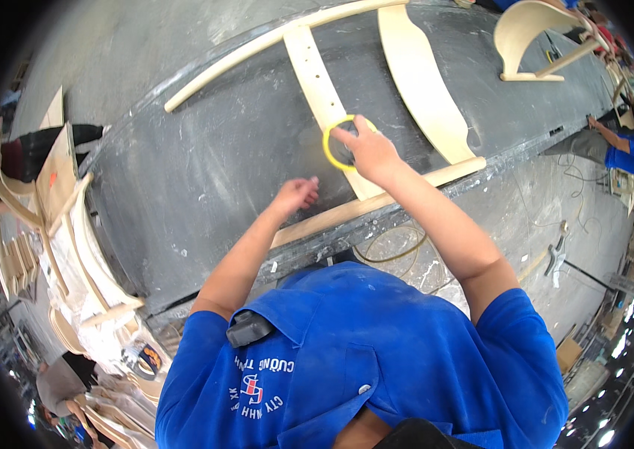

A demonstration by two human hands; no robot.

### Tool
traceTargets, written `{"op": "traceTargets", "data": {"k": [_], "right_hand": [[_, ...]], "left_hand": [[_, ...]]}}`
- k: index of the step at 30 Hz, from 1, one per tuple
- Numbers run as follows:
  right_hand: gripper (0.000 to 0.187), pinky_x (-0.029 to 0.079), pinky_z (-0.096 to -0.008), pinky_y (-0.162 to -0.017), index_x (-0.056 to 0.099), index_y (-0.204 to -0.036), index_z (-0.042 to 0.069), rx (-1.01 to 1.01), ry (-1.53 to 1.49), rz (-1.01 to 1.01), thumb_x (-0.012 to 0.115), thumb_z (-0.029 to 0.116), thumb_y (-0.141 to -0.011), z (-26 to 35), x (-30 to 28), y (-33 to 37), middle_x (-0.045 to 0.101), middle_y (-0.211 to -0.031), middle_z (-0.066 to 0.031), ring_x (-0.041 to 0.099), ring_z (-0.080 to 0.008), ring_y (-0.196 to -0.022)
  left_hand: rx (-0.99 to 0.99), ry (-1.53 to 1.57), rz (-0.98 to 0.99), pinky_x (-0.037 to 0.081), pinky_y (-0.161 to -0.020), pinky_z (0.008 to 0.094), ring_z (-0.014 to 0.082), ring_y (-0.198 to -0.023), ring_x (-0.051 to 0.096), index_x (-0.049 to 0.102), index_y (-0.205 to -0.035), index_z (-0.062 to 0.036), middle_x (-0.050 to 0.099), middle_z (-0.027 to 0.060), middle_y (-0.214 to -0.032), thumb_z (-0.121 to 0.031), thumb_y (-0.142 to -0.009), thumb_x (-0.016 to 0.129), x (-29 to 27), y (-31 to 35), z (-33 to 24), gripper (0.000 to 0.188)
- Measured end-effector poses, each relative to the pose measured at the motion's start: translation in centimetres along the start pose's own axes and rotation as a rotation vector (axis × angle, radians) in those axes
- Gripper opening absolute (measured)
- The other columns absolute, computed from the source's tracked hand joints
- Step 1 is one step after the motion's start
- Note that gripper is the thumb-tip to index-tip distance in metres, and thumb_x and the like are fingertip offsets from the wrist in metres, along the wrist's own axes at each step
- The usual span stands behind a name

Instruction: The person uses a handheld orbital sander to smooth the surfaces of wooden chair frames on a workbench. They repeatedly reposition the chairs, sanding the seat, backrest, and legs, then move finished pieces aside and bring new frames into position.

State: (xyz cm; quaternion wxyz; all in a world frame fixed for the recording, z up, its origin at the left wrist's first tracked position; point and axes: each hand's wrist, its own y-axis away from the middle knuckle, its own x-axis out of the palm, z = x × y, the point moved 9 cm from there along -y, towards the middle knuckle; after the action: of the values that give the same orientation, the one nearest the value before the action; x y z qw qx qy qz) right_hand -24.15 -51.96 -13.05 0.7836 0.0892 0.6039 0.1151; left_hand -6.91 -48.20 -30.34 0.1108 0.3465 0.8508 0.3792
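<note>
My right hand (375, 156) has its fingers closed on a thin yellow ring (326, 150). The ring is above a flat wooden slat (315, 75) with several dark holes. My left hand (296, 196) hovers over the dark tabletop with its fingers curled. What it holds, if anything, is hidden. The slat runs between a long curved wooden rail (250, 61) on the far side and a straighter rail (332, 218) along the near edge. To the right of the slat, a wide curved wooden panel (422, 82) spans the same two rails.
The pieces lie on a dark, scuffed table (160, 194). A curved wooden chair part (519, 37) stands at its far right. Wooden frames (70, 217) are stacked at left. A hose (399, 251) lies below the near edge. A person in blue (631, 155) is at right.
</note>
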Motion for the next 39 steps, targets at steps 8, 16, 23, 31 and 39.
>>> {"op": "traceTargets", "data": {"k": [8, 16, 23, 31, 39], "right_hand": [[0.070, 0.054, -0.0434, -0.081, 0.042, -0.142, 0.025, 0.175, -0.142, -0.049, 0.057, -0.003, -0.079, -2.4, -2.0, 9.5, 0.044, -0.133, -0.0249, 0.063, -0.0412, -0.098], [0.070, 0.051, -0.0460, -0.085, 0.046, -0.133, 0.018, 0.408, -0.434, -0.245, 0.068, -0.003, -0.069, -6.2, -3.1, 24.3, 0.047, -0.126, -0.0187, 0.059, -0.0420, -0.105], [0.072, 0.050, -0.0466, -0.090, 0.047, -0.133, 0.015, 0.668, -0.470, -0.164, 0.074, 0.000, -0.068, -10.5, 2.9, 33.0, 0.045, -0.134, -0.0187, 0.056, -0.0428, -0.111], [0.071, 0.050, -0.0465, -0.088, 0.047, -0.131, 0.014, 0.543, -0.454, -0.076, 0.077, 0.002, -0.068, -10.8, 6.2, 31.1, 0.047, -0.129, -0.0176, 0.057, -0.0419, -0.109], [0.071, 0.050, -0.0469, -0.086, 0.046, -0.131, 0.015, 0.431, -0.454, -0.052, 0.077, 0.003, -0.068, -10.5, 6.1, 28.4, 0.048, -0.122, -0.0160, 0.058, -0.0415, -0.106]], "left_hand": [[0.263, 0.630, -0.156, 0.053, -0.085, 0.0447, 0.0266, -0.096, 0.065, 0.052, -0.125, -0.0014, 0.065, 0.0146, -0.112, -0.047, -0.094, 0.059, -6.0, -15.4, -15.4, 0.056], [0.248, 0.592, -0.592, 0.050, -0.095, 0.0429, 0.0306, -0.108, 0.062, 0.051, -0.128, 0.0064, 0.061, 0.0177, -0.123, -0.050, -0.090, 0.064, -5.9, -13.9, -18.9, 0.069], [0.673, 0.511, -0.673, 0.053, -0.083, 0.0354, 0.0210, -0.096, 0.064, 0.053, -0.121, 0.0027, 0.065, 0.0124, -0.108, -0.040, -0.094, 0.063, -10.8, -1.2, -25.2, 0.052], [1.101, 0.373, -0.631, 0.057, -0.074, 0.0398, 0.0267, -0.082, 0.068, 0.051, -0.115, 0.0026, 0.066, 0.0169, -0.096, -0.042, -0.094, 0.062, -13.4, 12.6, -27.9, 0.050], [1.247, 0.081, -0.652, 0.056, -0.084, 0.0395, 0.0278, -0.091, 0.068, 0.053, -0.118, 0.0047, 0.067, 0.0191, -0.102, -0.046, -0.096, 0.054, -10.5, 20.8, -32.3, 0.055]]}}
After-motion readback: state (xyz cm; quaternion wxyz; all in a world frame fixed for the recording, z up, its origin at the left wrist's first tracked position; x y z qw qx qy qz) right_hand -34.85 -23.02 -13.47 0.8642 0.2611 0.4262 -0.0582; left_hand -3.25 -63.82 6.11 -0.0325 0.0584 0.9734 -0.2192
